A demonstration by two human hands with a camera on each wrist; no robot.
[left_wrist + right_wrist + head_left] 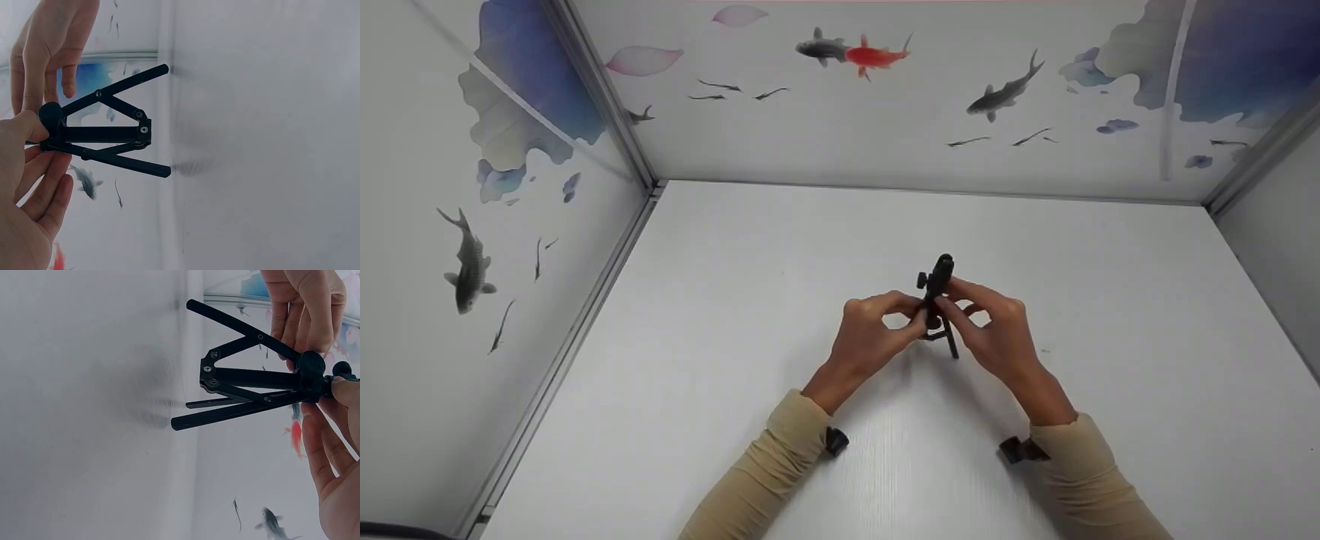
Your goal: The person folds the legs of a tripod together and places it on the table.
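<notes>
A small black tripod (939, 277) stands upright between both hands, its legs spread at the bottom. My left hand (864, 337) pinches its collar from the left; in the left wrist view the thumb lies against a round knob (52, 115). From the right, my right hand (997, 334) grips the body higher up with thumb and fingers. In the right wrist view the legs (225, 318) splay from the central column (256, 377), joined to it by hinged braces. A second, smaller knob (341, 368) shows near the right thumb. The fingers partly hide the tripod's upper part.
The tripod is over a white table (720, 300). White panels (885, 142) with painted fish border it at the back and left, and a plain panel (1275, 180) stands at the right. Each wrist carries a small black camera (837, 442).
</notes>
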